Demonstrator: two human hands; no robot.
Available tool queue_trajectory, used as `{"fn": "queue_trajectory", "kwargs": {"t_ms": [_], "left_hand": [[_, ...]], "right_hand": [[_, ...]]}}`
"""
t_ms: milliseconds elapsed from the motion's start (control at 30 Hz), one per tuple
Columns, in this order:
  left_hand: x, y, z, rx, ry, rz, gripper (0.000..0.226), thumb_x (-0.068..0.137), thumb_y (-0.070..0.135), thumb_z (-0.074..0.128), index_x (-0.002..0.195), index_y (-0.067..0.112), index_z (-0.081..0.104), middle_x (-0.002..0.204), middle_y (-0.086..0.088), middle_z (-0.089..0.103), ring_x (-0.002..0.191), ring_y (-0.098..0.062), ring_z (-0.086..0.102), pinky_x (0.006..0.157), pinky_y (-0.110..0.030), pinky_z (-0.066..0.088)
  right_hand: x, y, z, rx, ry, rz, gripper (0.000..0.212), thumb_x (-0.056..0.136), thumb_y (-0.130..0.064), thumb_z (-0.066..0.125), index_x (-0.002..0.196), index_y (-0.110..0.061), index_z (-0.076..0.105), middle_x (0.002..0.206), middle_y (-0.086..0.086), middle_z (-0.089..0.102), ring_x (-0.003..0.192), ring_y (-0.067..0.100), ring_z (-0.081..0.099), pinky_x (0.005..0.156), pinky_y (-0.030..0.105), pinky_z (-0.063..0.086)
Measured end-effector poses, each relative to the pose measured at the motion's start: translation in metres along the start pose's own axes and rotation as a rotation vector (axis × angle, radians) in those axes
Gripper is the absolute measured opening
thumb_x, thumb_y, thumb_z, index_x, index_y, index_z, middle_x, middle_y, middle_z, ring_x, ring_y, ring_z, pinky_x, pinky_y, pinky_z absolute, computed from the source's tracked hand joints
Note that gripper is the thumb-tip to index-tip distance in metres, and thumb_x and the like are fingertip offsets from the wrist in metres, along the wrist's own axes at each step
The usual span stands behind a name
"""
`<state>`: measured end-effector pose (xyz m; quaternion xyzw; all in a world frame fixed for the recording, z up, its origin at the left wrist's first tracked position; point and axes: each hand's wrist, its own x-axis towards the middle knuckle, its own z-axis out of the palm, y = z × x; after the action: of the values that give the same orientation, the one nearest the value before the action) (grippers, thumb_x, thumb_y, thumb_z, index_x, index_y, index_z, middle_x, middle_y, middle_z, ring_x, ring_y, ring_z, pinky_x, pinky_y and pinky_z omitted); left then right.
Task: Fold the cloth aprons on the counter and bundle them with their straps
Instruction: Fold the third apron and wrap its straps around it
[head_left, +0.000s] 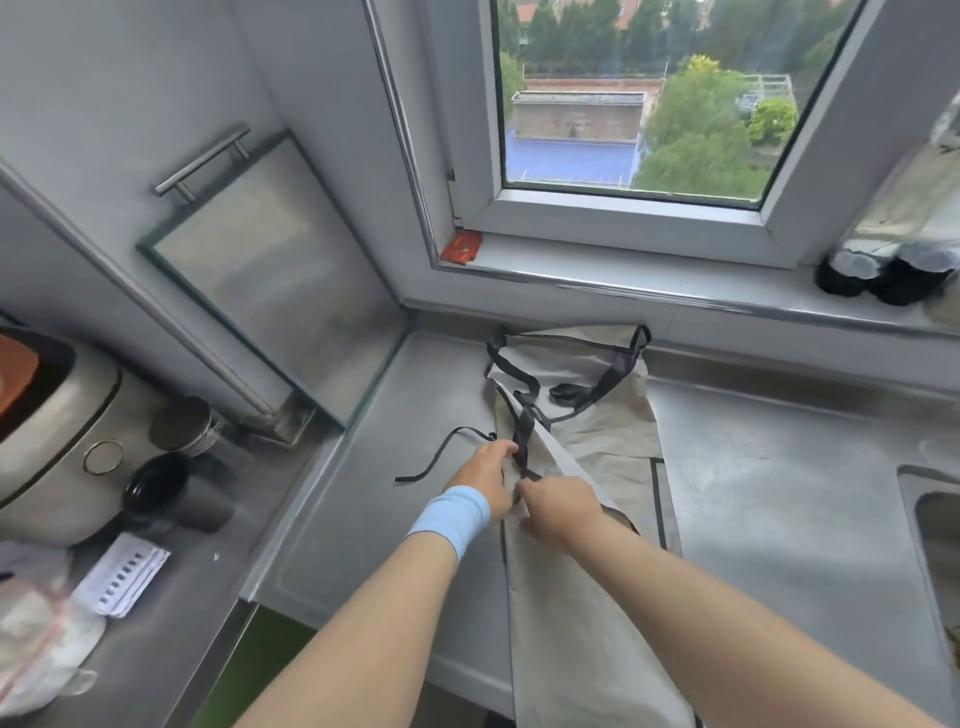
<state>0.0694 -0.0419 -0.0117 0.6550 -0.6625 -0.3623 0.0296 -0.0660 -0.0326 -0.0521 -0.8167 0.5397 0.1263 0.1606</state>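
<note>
Shiny grey steel counter (753, 467) runs under a window (649, 104), with bare room on the right up to the steel sink (935, 519). A long beige cloth apron with black trim (597, 426) lies in the middle, its near end hanging over the front edge. Both hands meet at its left side. The left hand (485, 475) curls its fingers round a thin black strap (523, 436). The right hand (558, 506), just beside it, pinches the apron's lifted edge.

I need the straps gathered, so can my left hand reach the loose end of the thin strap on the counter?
Probably yes: the strap end lies on bare counter just left of the left hand, nothing between, though its fingers are pinching the wider strap.
</note>
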Motion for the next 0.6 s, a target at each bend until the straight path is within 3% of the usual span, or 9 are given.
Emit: {"fn": "queue_trajectory", "kwargs": {"t_ms": [167, 300, 367, 467, 533, 600], "left_hand": [[0.019, -0.009, -0.007, 0.022, -0.140, 0.019, 0.051, 0.083, 0.014, 0.056, 0.131, 0.028, 0.048, 0.133, 0.007, 0.054, 0.113, -0.018, 0.057, 0.096, -0.024, 0.043], [0.027, -0.013, 0.001, 0.311, -0.223, 0.030, 0.041, 0.086, 0.014, 0.056, 0.125, 0.028, 0.053, 0.129, 0.000, 0.051, 0.111, -0.028, 0.057, 0.093, -0.032, 0.047], [0.029, -0.015, 0.008, 0.402, -0.230, 0.030, 0.039, 0.084, 0.006, 0.055, 0.118, 0.026, 0.058, 0.130, -0.002, 0.048, 0.112, -0.029, 0.057, 0.094, -0.034, 0.047], [0.025, -0.018, 0.013, 0.504, -0.266, -0.025, 0.034, 0.085, 0.006, 0.053, 0.114, 0.021, 0.059, 0.122, -0.006, 0.060, 0.107, -0.029, 0.061, 0.092, -0.035, 0.050], [0.022, -0.017, 0.013, 0.477, -0.271, -0.048, 0.025, 0.085, 0.015, 0.055, 0.107, 0.020, 0.065, 0.112, -0.005, 0.066, 0.101, -0.028, 0.063, 0.089, -0.036, 0.052], [0.017, -0.012, 0.008, 0.310, -0.251, -0.057, 0.015, 0.083, 0.027, 0.057, 0.087, 0.021, 0.070, 0.097, -0.004, 0.070, 0.090, -0.025, 0.065, 0.083, -0.032, 0.053]], "right_hand": [[0.017, 0.002, -0.015, -0.047, -0.016, -0.023, 0.025, 0.096, -0.020, 0.048, 0.114, -0.018, 0.064, 0.109, 0.007, 0.070, 0.101, 0.028, 0.067, 0.070, 0.031, 0.042], [0.017, 0.020, -0.025, 0.084, 0.034, 0.010, 0.028, 0.094, -0.020, 0.045, 0.119, -0.020, 0.056, 0.110, 0.007, 0.069, 0.101, 0.032, 0.065, 0.075, 0.035, 0.047], [0.015, 0.027, -0.021, 0.118, -0.005, 0.023, 0.036, 0.091, -0.020, 0.047, 0.127, -0.022, 0.049, 0.114, 0.006, 0.068, 0.104, 0.031, 0.064, 0.079, 0.036, 0.048], [0.009, 0.031, -0.017, 0.137, -0.087, 0.024, 0.057, 0.089, -0.027, 0.053, 0.143, -0.030, 0.035, 0.124, 0.004, 0.061, 0.113, 0.029, 0.060, 0.085, 0.037, 0.049], [0.005, 0.030, -0.015, 0.120, -0.077, -0.029, 0.066, 0.085, -0.036, 0.057, 0.146, -0.034, 0.033, 0.124, 0.002, 0.060, 0.114, 0.026, 0.059, 0.085, 0.035, 0.048], [0.002, 0.021, -0.015, 0.174, -0.070, -0.086, 0.052, 0.083, -0.040, 0.057, 0.133, -0.031, 0.046, 0.114, 0.000, 0.064, 0.108, 0.025, 0.062, 0.076, 0.030, 0.043]]}}
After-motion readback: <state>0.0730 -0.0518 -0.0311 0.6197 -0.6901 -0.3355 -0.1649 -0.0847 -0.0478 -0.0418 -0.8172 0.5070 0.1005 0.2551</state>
